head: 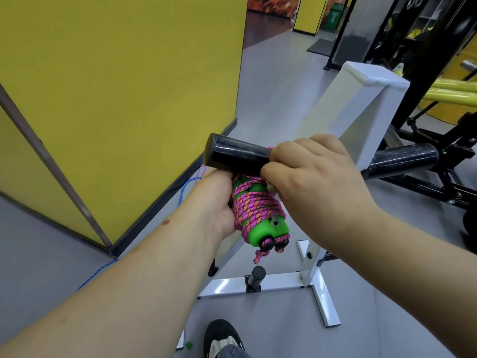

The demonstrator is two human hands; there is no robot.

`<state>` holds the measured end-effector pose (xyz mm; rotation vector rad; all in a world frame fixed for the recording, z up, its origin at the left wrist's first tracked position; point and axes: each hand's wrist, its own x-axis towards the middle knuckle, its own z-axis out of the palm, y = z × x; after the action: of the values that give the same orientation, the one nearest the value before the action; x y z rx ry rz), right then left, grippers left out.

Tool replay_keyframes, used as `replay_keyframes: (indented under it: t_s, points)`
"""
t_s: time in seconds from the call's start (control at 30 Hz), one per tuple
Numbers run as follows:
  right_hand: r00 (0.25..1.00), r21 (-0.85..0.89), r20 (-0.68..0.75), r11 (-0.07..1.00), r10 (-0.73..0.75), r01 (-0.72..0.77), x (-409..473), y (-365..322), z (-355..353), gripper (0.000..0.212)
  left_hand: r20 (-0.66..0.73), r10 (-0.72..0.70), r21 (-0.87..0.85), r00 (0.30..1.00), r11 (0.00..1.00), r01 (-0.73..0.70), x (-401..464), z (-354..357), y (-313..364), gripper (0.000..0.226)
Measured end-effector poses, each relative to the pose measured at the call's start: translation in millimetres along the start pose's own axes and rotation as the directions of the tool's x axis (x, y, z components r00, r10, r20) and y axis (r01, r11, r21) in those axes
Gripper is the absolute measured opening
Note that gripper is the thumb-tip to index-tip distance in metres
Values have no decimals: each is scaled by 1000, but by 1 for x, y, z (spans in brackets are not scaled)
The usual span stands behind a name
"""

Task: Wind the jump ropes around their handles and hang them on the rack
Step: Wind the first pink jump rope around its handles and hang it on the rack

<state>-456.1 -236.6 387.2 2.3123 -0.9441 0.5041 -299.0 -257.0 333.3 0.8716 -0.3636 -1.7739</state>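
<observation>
Hands: left [219, 200] grips wound handles [258, 215]; right [309, 177] pinches rope [254, 200] at peg [237, 155]. Seat loop fully over peg before letting go.

The jump rope [254, 202] is braided in bright pink with orange flecks and thin dark strands, wound in bands over bright green handles [260, 232] whose end carries small black fittings. The peg [237, 155] above it is glossy black, and a second black peg [402, 158] shows at the right. The rack [358, 99] frame is white, with a short dark grey peg [256, 276] low on its base bar. A thin blue cord [98, 272] lies on the pale grey floor [296, 78]. The wall panels [116, 63] are mustard yellow with a dark grey skirting. The shoe [222, 337] is black with white laces. Further back stand black gym frames [438, 73] with yellow bars [451, 93] and a green bin [334, 16].
</observation>
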Motion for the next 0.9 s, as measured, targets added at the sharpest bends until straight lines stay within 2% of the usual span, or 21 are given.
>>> replay_keyframes:
  t_s: [0.13,0.27,0.57,0.73,0.9]
  points:
    - [1000,13,19,1000,-9,9,1,0,2,26,43,-27,-78,999,997,30,1,-3,7,22]
    - [997,-1,47,999,-53,53,-3,5,3,26,45,-58,-86,997,994,61,-2,-1,8,20]
    - [977,-39,158,988,-144,152,-7,10,-11,27,-93,-127,-6,988,992,127,-3,16,9,24]
    - [976,-74,155,983,-155,168,-4,9,-10,29,-136,-147,31,980,988,153,-4,14,11,40]
    - [982,-69,124,986,-141,150,-8,8,-7,32,-183,-112,63,977,990,126,-5,10,21,24]
